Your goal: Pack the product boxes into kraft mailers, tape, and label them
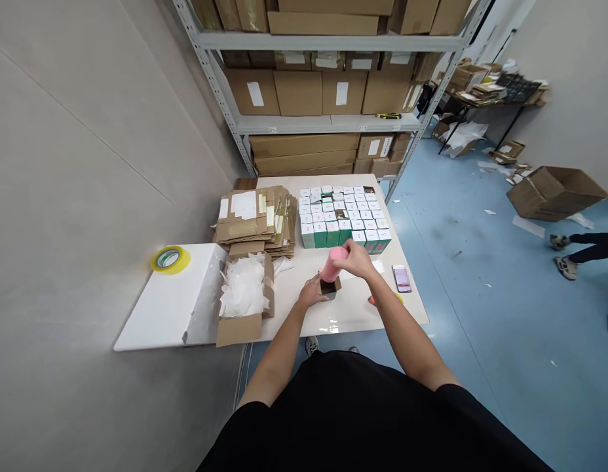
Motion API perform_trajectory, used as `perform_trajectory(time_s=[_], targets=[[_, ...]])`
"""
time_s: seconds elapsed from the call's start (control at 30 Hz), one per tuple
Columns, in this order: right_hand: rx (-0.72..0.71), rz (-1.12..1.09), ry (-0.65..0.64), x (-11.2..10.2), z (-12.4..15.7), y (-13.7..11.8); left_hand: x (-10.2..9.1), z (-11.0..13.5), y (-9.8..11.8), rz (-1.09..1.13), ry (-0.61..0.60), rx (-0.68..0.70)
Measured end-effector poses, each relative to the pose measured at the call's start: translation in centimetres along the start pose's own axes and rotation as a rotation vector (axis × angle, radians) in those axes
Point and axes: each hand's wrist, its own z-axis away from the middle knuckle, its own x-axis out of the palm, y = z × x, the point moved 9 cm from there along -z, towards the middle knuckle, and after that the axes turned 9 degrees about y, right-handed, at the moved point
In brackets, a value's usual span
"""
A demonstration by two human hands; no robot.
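A small open brown box (330, 289) stands on the white table (353, 308) in front of me. My left hand (311, 293) grips its left side, fingers closed on it. My right hand (356, 257) holds a pink cylinder (332, 263) tilted above the box, its lower end at the box's opening. Just behind stands a block of several small green-and-white boxes (343, 216) in tight rows.
A stack of flattened brown cartons (255, 223) lies at the table's left, beside an open carton of white filler (244, 292). A yellow tape roll (170, 258) sits on a white board. A phone (401, 278) lies right of me. Shelving with cartons (323, 92) stands behind. Another person's legs (584, 249) show at far right.
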Motion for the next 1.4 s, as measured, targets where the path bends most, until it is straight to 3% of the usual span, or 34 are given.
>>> perform_trajectory(time_s=[0.13,0.27,0.3,0.37,0.47,0.57,0.83,1.0,1.2,1.3,1.4], targets=[[0.106,-0.179,0.102,-3.4,0.3,0.5,-2.9,0.2,0.2,0.130,0.152,-0.059],[0.204,-0.386,0.174,-4.3,0.7,1.7,-6.4,0.7,-0.6,0.607,0.427,-0.291],[0.229,-0.457,0.181,-4.1,0.8,2.0,-6.4,0.7,-0.4,0.764,0.425,-0.351],[0.286,-0.620,0.189,-3.5,1.1,2.6,-5.9,0.2,1.3,1.044,0.298,-0.382],[0.345,-0.839,0.185,-2.5,1.5,3.2,-6.8,-0.4,4.0,1.225,0.253,-0.326],[0.372,-0.927,0.166,-1.9,1.9,3.7,-8.7,-0.6,5.2,1.217,0.325,-0.281],[0.518,-0.988,0.138,0.0,3.2,6.8,-13.1,-1.0,7.2,1.065,0.360,-0.101],[0.713,-1.083,-0.061,2.9,4.6,8.2,-15.6,-1.2,9.2,0.858,0.359,0.011],[0.839,-1.317,-0.388,5.8,6.6,7.1,-18.2,-1.7,11.5,0.689,0.339,0.120],[0.841,-1.452,-0.418,6.4,6.9,6.2,-18.6,-2.2,12.0,0.778,0.384,0.123],[0.781,-1.595,-0.355,6.6,6.6,5.5,-17.9,-2.8,12.1,0.907,0.456,0.055]])
